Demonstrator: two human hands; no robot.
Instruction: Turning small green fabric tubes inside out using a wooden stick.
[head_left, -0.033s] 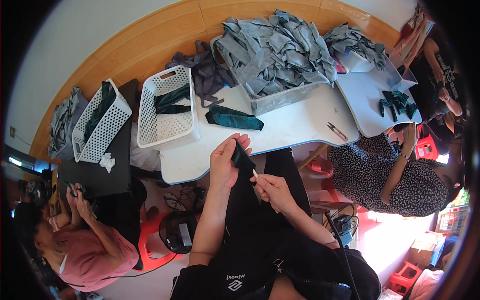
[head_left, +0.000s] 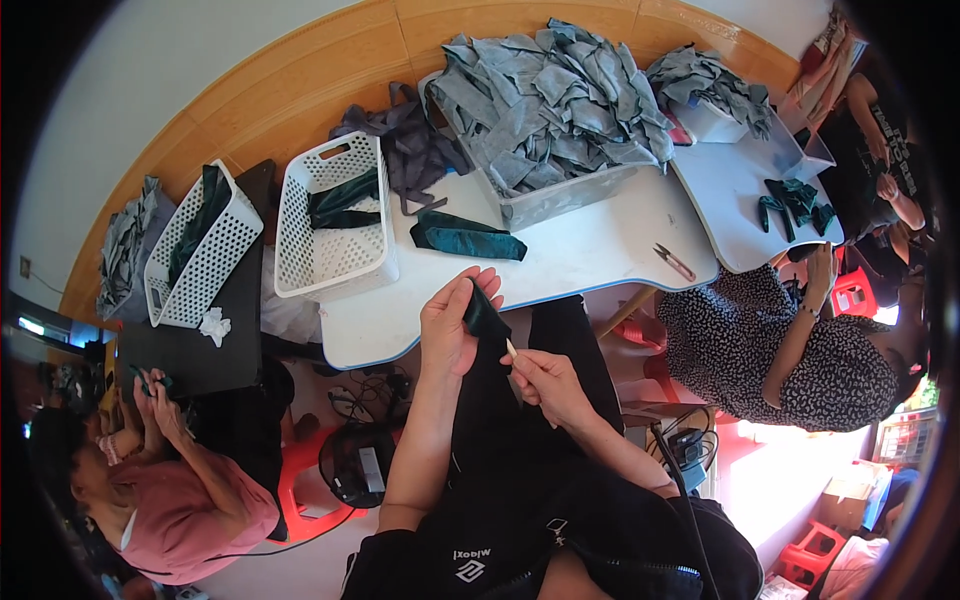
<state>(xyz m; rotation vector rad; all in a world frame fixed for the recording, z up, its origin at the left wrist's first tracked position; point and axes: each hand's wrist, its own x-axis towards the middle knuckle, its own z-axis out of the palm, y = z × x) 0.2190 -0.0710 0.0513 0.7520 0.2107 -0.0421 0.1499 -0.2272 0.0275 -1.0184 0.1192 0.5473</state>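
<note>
My left hand (head_left: 450, 328) is raised over the front edge of the white table (head_left: 590, 252) and grips a small dark green fabric piece (head_left: 486, 316). Just below and to its right, my right hand (head_left: 548, 386) pinches a thin, pale-tipped tool (head_left: 511, 349), with the tip close to the fabric's lower edge. Dark cloth lies over my lap beneath both hands. A folded dark green fabric bundle (head_left: 468, 240) lies on the table beyond my left hand.
A white basket (head_left: 335, 262) with green fabric stands at the table's left, and a bin heaped with grey fabric pieces (head_left: 560, 110) behind. Thread snips (head_left: 676, 262) lie right. A person in a dotted dress (head_left: 790, 350) sits right, a person in pink (head_left: 170, 500) left.
</note>
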